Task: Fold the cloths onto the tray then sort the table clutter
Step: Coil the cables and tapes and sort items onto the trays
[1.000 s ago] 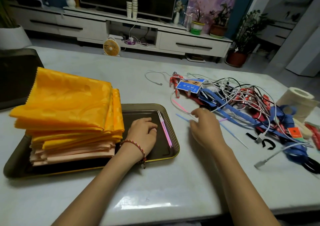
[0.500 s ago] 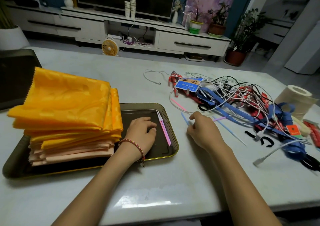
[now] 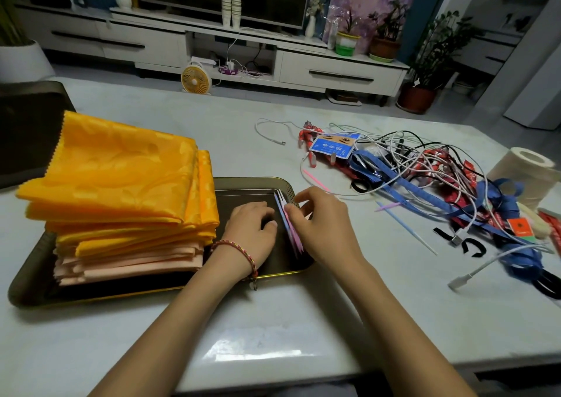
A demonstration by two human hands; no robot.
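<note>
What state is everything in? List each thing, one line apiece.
cloths: folded, stacked on the tray
tray: holds cloths and sticks
sticks: in the tray, at its right edge
right hand: pinches the sticks
left hand: rests in the tray, loosely curled
cables: tangled on the table

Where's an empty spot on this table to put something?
Bare table at the near edge in front of the tray, and the far stretch behind the folded cloths, left of the cable tangle. Crowded: the right side, and the tray, where the right hand holds sticks.
</note>
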